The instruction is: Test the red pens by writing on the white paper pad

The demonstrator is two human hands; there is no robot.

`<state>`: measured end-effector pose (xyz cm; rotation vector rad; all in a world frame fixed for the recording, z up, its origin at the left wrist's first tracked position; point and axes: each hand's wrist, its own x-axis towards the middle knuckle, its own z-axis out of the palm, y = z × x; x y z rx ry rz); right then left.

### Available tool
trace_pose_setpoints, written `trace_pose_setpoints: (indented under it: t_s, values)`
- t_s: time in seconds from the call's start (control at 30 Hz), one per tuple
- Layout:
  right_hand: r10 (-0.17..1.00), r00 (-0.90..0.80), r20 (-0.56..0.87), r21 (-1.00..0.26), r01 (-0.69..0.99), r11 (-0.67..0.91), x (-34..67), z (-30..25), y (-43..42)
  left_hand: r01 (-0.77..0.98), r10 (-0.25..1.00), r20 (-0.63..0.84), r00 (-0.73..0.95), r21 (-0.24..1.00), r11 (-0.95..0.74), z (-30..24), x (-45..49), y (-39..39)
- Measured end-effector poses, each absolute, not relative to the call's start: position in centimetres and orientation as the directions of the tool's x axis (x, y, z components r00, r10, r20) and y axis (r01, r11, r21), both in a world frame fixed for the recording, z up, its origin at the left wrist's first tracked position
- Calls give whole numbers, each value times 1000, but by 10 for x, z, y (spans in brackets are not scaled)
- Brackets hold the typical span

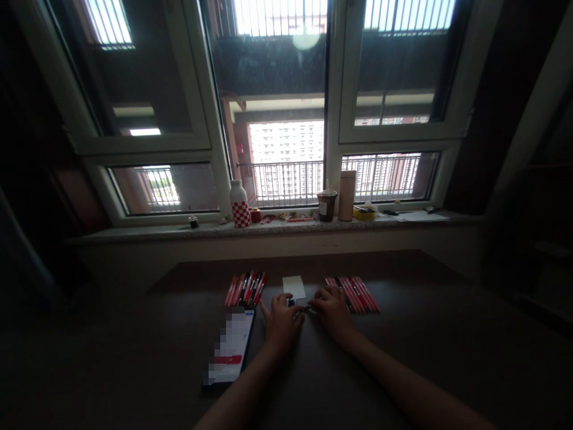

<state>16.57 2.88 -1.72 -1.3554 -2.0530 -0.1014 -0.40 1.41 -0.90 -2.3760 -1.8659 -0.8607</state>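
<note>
My left hand (283,321) and my right hand (333,310) almost meet at the middle of the dark table. A short, thin dark piece (307,308) shows between their fingertips, and my right thumb and fingers pinch it. Under my left fingers lies a small dark object (292,303), mostly covered, whose kind I cannot make out. Just beyond my hands rests a white paper card (293,286). A row of red and black pens or pencils (245,289) lies left of the card. Another row of mostly red pencils (358,294) lies beside my right hand, partly behind it.
A phone (235,346) with a lit screen lies left of my left forearm. On the windowsill (286,229) stand a red-and-white checked bottle (239,204), a drink cup (326,206), a tan flask (347,196) and a yellow tape roll (364,213).
</note>
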Motion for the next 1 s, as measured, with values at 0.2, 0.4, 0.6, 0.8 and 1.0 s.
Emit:
trace_pose_setpoints:
  t_s: [0.2, 0.4, 0.6, 0.8, 1.0]
  values:
    - [823, -234, 517, -275, 865, 419, 165, -15, 27, 903, 898, 414, 147, 316, -293, -9, -4, 13]
    - [822, -247, 513, -288, 853, 435, 166, -14, 27, 905, 899, 410, 152, 309, -294, -6, -3, 12]
    - [812, -247, 529, -301, 840, 452, 165, -16, 27, 899, 882, 453, 133, 318, -300, -5, -3, 12]
    - [807, -211, 552, -324, 838, 440, 165, -16, 28, 911, 845, 525, 107, 289, -295, -3, -2, 11]
    - [805, -204, 556, -298, 856, 423, 165, -16, 28, 913, 840, 538, 74, 301, -274, -2, -2, 11]
